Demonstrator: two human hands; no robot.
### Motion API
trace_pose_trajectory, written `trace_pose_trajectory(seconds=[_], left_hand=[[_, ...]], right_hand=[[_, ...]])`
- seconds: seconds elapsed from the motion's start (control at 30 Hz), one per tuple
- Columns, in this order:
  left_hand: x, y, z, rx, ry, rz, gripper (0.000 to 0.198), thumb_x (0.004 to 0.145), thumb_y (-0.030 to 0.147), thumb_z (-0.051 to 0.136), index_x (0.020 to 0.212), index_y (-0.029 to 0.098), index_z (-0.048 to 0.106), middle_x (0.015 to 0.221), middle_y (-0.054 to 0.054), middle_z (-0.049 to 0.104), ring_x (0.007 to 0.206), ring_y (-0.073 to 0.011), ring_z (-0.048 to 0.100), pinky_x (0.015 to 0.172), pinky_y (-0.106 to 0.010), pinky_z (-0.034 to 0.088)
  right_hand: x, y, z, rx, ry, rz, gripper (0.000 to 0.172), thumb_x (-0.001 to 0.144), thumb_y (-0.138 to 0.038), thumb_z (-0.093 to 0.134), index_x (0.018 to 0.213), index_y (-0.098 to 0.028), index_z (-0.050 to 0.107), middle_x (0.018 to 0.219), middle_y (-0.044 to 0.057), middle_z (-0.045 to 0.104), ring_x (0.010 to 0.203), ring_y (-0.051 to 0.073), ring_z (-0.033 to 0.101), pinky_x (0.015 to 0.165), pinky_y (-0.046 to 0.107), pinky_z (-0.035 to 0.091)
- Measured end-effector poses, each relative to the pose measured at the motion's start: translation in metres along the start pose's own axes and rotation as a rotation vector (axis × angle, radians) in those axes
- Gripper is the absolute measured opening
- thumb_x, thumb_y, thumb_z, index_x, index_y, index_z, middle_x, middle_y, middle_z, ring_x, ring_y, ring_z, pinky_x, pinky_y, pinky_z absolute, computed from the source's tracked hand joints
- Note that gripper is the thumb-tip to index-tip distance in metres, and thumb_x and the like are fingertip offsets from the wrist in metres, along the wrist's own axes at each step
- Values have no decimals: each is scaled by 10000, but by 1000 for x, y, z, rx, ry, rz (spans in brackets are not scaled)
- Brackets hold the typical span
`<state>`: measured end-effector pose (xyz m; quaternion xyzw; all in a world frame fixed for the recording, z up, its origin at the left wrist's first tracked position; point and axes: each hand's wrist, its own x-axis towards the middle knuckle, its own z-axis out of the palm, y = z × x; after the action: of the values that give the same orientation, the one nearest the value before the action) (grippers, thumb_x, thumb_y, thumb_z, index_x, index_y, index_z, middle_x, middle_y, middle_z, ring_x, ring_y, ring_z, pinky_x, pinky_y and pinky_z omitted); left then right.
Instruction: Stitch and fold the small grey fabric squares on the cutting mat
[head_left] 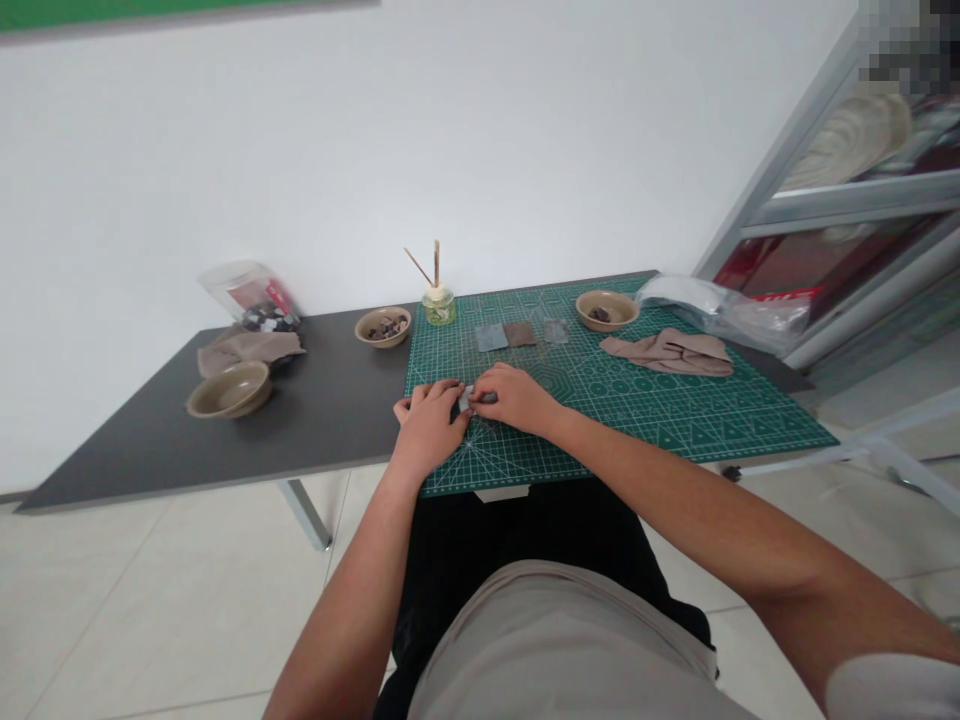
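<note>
A small light-grey flat piece (466, 400) lies between my hands at the front of the green cutting mat (525, 460); fingers partly cover it, and its exact kind is unclear. My left hand (430, 425) rests low on the mat, thumb and forefinger closed at the piece's left edge. From the other side, my right hand (517, 398) pinches the piece with curled fingers. Beyond the hands, a grey-blue square (491, 338), a brown square (520, 334) and a paler grey square (556, 331) lie flat on the mat.
A bowl of dark bits (383, 328) and a reed diffuser (439, 305) stand behind left. Another bowl (607, 311) and a crumpled brown cloth (671, 354) are at right. Farther left are a tan bowl (229, 391), a brown cloth (251, 350) and a plastic bag (251, 290).
</note>
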<state>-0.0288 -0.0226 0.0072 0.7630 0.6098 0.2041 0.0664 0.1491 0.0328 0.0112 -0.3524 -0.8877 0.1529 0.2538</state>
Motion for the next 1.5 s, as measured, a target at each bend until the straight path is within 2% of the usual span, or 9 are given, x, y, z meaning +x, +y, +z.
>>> trace_pose_trajectory(seconds=[0.27, 0.4, 0.57, 0.77, 0.97, 1.17, 1.4, 1.5], left_hand=[[-1, 4, -3, -18, 9, -22, 321, 885, 327, 586, 1195, 308, 669, 1366, -65, 630, 1219, -352, 489, 954, -545, 311], [0, 7, -6, 34, -57, -78, 345, 903, 371, 562, 1232, 314, 647, 1406, -35, 599, 1253, -335, 465, 972, -538, 322], [0, 10, -9, 87, -109, -117, 376, 917, 382, 532, 1279, 320, 616, 1449, -3, 564, 1272, -307, 440, 989, -518, 329], [0, 10, -9, 80, -105, -122, 360, 917, 391, 531, 1259, 336, 629, 1435, 6, 572, 1270, -307, 440, 990, -521, 328], [1, 9, -7, 75, -94, -118, 365, 907, 381, 544, 1256, 321, 630, 1435, 8, 576, 1268, -304, 445, 982, -519, 329], [1, 8, -8, 87, -96, -115, 373, 914, 404, 533, 1266, 326, 629, 1440, -3, 570, 1271, -312, 438, 987, -512, 328], [1, 8, -8, 81, -98, -109, 367, 911, 407, 547, 1260, 327, 630, 1433, -6, 577, 1264, -312, 453, 981, -505, 338], [2, 7, -8, 84, -101, -114, 361, 903, 404, 563, 1250, 340, 635, 1435, 3, 575, 1270, -314, 448, 985, -505, 336]], right_hand=[[5, 7, 0, 8, 21, 67, 60, 820, -189, 726, 762, -183, 741, 838, 31, 731, 857, 186, 579, 819, 313, 417], [3, 10, 1, 38, -16, -8, 40, 806, -191, 743, 767, -193, 734, 862, 26, 729, 870, 187, 581, 846, 321, 419], [4, 14, 0, 1, 11, 47, 56, 804, -177, 739, 750, -188, 727, 853, 35, 727, 867, 199, 571, 842, 335, 420], [4, 7, 4, 53, -30, -30, 21, 807, -202, 750, 792, -199, 736, 894, 29, 732, 882, 193, 575, 856, 325, 428], [10, 12, 3, 6, -6, 14, 69, 829, -183, 720, 761, -183, 728, 868, 43, 725, 853, 190, 565, 849, 337, 414], [2, 8, -3, 87, -75, -35, 38, 797, -175, 747, 773, -197, 728, 888, 22, 736, 886, 190, 580, 847, 325, 424], [3, 15, -7, 95, -85, -63, 21, 811, -183, 741, 795, -195, 734, 914, 27, 745, 896, 189, 596, 862, 330, 428], [8, 17, -3, 34, -32, -36, 46, 831, -188, 716, 786, -184, 726, 886, 37, 738, 865, 191, 583, 865, 343, 418]])
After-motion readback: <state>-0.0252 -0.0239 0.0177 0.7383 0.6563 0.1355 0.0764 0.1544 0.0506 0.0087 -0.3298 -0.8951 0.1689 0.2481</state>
